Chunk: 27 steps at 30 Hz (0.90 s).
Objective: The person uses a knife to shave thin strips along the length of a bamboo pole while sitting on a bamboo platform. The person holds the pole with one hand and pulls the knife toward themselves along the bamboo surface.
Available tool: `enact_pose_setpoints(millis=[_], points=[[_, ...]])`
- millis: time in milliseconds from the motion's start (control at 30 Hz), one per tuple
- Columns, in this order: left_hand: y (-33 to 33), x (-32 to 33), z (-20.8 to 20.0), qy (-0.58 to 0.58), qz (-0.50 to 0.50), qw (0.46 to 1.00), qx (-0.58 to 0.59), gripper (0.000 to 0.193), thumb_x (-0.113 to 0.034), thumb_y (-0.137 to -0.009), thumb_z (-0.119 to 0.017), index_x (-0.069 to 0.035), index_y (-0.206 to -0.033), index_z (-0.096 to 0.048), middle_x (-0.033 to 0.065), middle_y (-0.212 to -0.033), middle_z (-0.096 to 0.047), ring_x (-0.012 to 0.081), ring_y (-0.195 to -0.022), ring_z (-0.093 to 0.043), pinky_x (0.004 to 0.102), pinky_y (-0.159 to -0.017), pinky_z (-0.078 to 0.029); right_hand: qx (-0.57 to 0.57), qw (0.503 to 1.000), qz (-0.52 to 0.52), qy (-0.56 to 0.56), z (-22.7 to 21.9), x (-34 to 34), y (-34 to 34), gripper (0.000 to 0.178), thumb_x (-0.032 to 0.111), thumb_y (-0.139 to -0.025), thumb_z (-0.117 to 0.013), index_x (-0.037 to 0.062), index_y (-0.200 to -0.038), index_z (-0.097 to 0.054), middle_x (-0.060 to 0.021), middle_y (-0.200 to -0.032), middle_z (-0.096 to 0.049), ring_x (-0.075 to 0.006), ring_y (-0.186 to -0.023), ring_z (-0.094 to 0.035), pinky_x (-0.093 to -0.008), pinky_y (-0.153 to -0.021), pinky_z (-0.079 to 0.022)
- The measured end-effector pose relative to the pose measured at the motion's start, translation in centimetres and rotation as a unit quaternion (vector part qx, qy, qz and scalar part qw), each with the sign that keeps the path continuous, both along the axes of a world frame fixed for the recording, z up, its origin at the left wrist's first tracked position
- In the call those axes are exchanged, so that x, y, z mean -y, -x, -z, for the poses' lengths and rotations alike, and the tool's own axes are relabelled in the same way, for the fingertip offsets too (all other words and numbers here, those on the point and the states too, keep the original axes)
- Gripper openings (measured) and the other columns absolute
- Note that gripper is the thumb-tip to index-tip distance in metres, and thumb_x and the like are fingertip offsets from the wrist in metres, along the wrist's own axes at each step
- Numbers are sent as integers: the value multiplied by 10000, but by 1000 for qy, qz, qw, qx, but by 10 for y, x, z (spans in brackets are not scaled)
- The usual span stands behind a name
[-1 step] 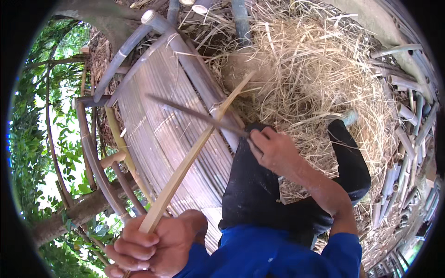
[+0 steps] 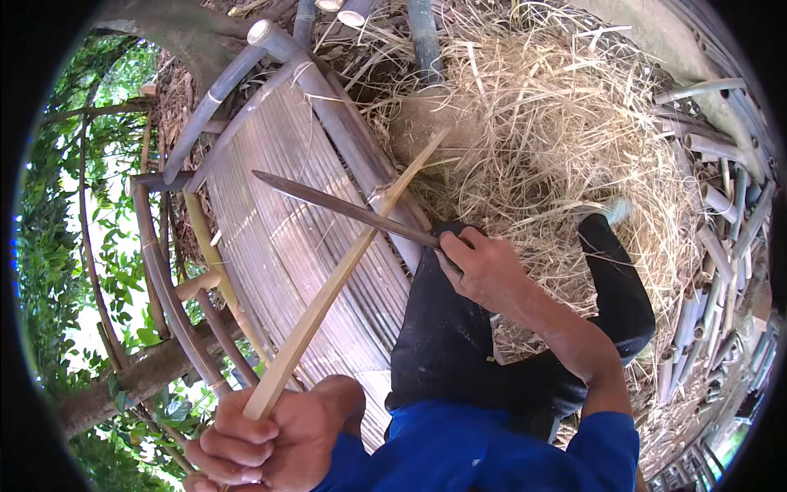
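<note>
Bamboo strip braced for the blade, over the slatted bench.
Left hand (image 2: 270, 439) fisted on the bamboo strip's (image 2: 340, 275) near end, angling it up; right hand (image 2: 484, 266) clenched on the long knife (image 2: 344, 207), its blade laid across the strip above the bench's (image 2: 270, 213) right edge.

both hands fisted: left hand (image 2: 270, 439) low; right hand (image 2: 484, 266) extended
</note>
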<state>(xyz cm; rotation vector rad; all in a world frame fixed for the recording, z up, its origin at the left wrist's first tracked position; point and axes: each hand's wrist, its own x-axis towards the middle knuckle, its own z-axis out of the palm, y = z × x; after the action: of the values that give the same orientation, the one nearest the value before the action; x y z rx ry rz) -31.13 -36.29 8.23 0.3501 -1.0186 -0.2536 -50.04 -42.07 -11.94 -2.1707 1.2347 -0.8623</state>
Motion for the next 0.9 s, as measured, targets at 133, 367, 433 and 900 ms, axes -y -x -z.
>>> enact_pose_setpoints(millis=[133, 367, 433, 900], points=[[17, 19, 0, 5, -85, 995, -55, 325, -424, -1058, -488, -131, -920, -506, -64, -687, -340, 66, -531, -263, 224, -448, -235, -69, 996, 17, -58, 75, 41, 11, 136, 134, -921, -668, 70, -963, -555, -137, -685, -582, -302, -542, -614, -399, -445, -504], [-1, 18, -1, 18, -1, 999, -31, 385, -487, -1053, -460, -130, -930, -535, -54, -694, -332, 70, -512, -239, 236, -454, -208, -86, 981, 63, -165, 170, 94, 26, 350, 156, -906, -646, 156, -1227, -505, -175, -752, -617, -404, -694, -657, -493, -603, -531], [-4, 23, -1, 24, 12, 999, -19, 385, -481, -1060, -448, -125, -942, -534, -53, -694, -320, 71, -520, -247, 239, -456, -212, -90, 976, 88, -176, 196, 102, 43, 358, 171, -924, -624, 169, -1259, -496, -222, -825, -631, -426, -785, -662, -514, -671, -529], [-51, 101, 49, -199, 292, 934, -56, 200, -265, -1052, -490, -67, -1078, -508, 12, -842, -560, 110, -656, -537, 280, -567, -448, -41, 938, 274, -208, 140, 52, 84, 348, 264, -866, -701, 74, -1113, -547, -194, -851, -695, -426, -802, -671, -529, -722, -521]])
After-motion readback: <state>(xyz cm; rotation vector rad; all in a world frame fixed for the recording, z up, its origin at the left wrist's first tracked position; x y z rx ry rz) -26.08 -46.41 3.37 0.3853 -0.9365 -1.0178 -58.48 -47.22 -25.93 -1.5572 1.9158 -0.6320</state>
